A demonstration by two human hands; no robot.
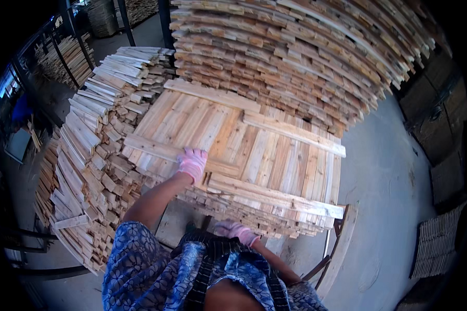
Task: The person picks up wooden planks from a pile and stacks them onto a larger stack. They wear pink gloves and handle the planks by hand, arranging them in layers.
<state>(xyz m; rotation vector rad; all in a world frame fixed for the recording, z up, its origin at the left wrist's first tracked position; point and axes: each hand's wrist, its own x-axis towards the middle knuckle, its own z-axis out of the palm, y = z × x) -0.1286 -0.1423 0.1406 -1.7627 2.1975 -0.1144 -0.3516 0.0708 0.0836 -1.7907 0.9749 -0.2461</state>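
Note:
My left hand, in a pink glove, is closed over a wooden strip that lies crosswise on the near left of a layer of planks. Its fingers bend over the strip's far edge. Close to my waist, in front of the stack's near side, is my right hand, also gloved in pink. Its fingers point left, loosely apart, and I see nothing in them. Another strip crosses the near right of the planks. Two more strips, a left one and a right one, lie along the far side.
A tall stack of boards rises just behind the planks. On the left a large heap of loose wood pieces presses close. A slanted wooden board stands at the near right, above grey floor. Bundled slats lie far right.

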